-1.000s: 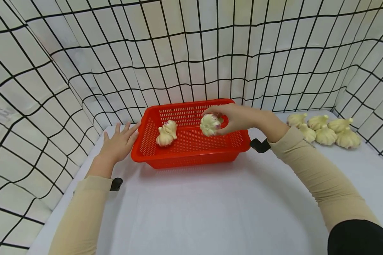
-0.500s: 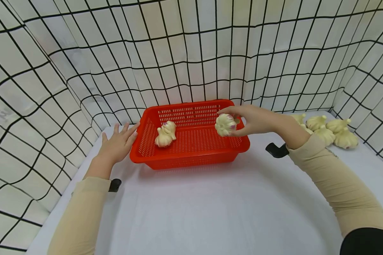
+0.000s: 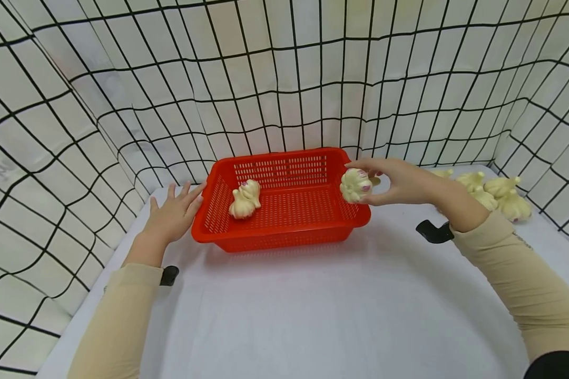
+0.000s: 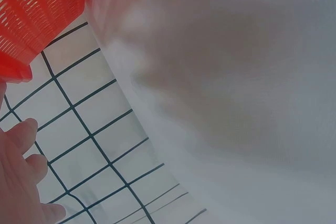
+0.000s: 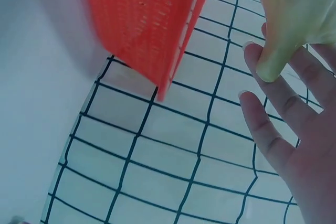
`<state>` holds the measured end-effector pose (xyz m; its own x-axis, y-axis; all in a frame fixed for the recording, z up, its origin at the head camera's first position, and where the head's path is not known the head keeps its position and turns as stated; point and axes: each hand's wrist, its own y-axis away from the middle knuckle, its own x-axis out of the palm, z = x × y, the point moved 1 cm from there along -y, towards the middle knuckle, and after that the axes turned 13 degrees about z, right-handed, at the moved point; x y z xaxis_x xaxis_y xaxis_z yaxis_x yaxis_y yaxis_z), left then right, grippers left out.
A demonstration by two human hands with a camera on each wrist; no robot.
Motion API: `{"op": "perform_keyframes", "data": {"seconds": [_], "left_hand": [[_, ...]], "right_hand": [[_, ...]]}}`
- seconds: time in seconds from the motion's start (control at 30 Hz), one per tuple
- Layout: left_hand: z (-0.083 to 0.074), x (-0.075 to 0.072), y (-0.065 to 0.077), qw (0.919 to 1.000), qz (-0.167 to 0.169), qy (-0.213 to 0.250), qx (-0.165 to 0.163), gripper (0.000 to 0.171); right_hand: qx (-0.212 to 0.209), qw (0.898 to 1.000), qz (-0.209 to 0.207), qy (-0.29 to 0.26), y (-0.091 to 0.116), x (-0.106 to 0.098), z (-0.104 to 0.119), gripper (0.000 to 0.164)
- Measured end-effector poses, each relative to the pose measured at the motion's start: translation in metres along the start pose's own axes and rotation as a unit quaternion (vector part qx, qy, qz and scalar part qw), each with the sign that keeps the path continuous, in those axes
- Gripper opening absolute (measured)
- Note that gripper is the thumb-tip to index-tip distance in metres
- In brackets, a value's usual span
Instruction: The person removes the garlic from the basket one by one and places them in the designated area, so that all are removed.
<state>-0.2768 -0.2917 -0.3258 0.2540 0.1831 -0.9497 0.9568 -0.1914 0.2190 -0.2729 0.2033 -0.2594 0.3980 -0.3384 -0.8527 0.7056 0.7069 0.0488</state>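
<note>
My right hand (image 3: 398, 180) holds a garlic bulb (image 3: 355, 185) between thumb and fingers, over the right end of the red plastic basket (image 3: 284, 231). The bulb's root end, tinged purple, faces left in the head view. From the right wrist view, the pale stem of the garlic bulb (image 5: 275, 61) lies against the fingers. At the basket's left rim, my left hand (image 3: 173, 216) rests with spread fingers, its fingertips right at the edge. Inside the basket, on the left, two garlic bulbs (image 3: 244, 200) lie together.
A pile of several garlic bulbs (image 3: 513, 202) lies on the white table (image 3: 284, 305) at the right, partly behind the right forearm. Black netting (image 3: 308, 84) over white walls encloses the back and sides, close behind the basket.
My right hand has moved to the right with the garlic bulb, from above the middle-right of the basket to its right end. The left hand stays at the left rim.
</note>
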Motion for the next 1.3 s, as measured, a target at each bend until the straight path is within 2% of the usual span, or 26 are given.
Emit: {"op": "perform_keyframes", "data": {"seconds": [0.43,0.73,1.03,1.3], "left_hand": [[0.001,0.001,0.0,1.0,-0.001,0.0,-0.002,0.068],[0.0,0.001,-0.001,1.0,-0.002,0.002,-0.001,0.068],[0.001,0.0,-0.002,1.0,-0.001,0.0,0.001,0.067],[-0.001,0.0,-0.001,1.0,-0.003,0.002,0.0,0.068]], "right_hand": [[0.041,0.999,-0.022,0.006,0.038,-0.002,-0.019,0.069],[0.114,0.993,-0.037,0.017,0.073,-0.005,-0.043,0.071],[0.121,0.991,-0.052,0.038,0.104,-0.003,-0.067,0.07],[0.128,0.989,-0.057,0.04,0.123,0.001,-0.084,0.066]]}}
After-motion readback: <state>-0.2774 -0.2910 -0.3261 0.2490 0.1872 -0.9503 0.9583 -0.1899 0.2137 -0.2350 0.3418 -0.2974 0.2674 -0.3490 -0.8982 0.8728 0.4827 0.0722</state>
